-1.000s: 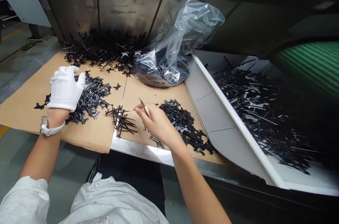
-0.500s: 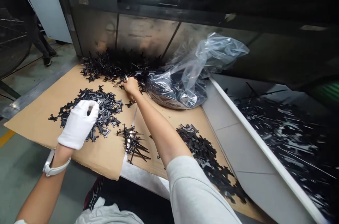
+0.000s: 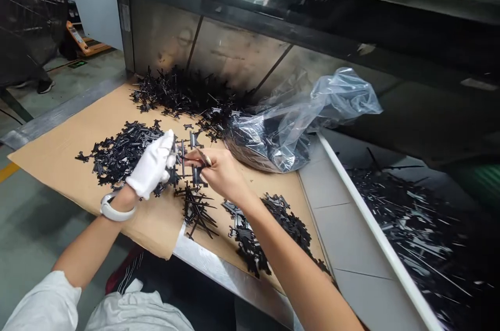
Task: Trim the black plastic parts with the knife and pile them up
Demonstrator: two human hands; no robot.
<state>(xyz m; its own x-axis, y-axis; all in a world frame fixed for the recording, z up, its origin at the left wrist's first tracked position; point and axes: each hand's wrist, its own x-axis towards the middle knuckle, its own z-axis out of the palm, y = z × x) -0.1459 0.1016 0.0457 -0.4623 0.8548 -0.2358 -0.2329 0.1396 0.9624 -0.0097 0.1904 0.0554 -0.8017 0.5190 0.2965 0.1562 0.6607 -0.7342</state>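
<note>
My left hand (image 3: 152, 165), in a white glove, and my bare right hand (image 3: 219, 170) meet over the cardboard sheet (image 3: 78, 127). Between them they hold a black plastic sprue frame (image 3: 189, 156) with small parts on it. The right hand also grips a thin pale tool (image 3: 204, 157) in its fingers. Just left of the glove lies a pile of small black parts (image 3: 121, 151). Under the hands sits a bundle of bare black runner sticks (image 3: 197, 211). A third pile of black parts (image 3: 269, 229) lies beside my right forearm.
A big heap of black sprue frames (image 3: 183, 94) lies at the back against the steel wall. A clear plastic bag (image 3: 289, 122) holding black parts sits at centre. A white tray (image 3: 351, 247) with black scraps slopes at the right. Floor and a person's shoe are far left.
My right hand came back from the far heap with a sprue frame and now meets the gloved left hand, which rose from the left pile. The camera shifted right and up.
</note>
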